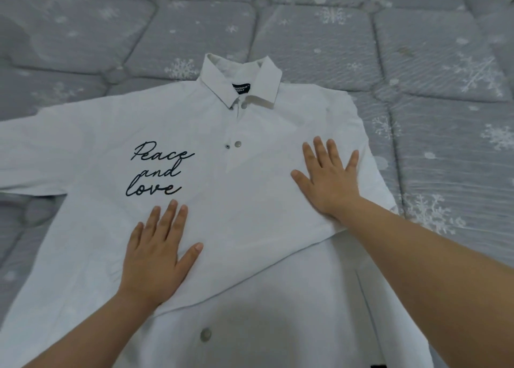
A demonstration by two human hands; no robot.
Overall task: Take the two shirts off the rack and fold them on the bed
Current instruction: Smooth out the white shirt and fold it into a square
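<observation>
A white collared shirt (pixel 233 189) lies front up on the bed, collar at the far end, with black script "Peace and love" on its chest and snap buttons down the middle. The shirt's right sleeve is folded across the chest, its edge running diagonally from lower left to right. My left hand (pixel 155 256) presses flat on the folded sleeve below the script, fingers straight. My right hand (pixel 328 178) lies flat on the same fold further right, fingers spread. The left sleeve stretches out to the left. Only one shirt is in view.
The bed (pixel 434 61) is covered by a grey quilted cover with white snowflakes, showing all around the shirt at the far side, left and right.
</observation>
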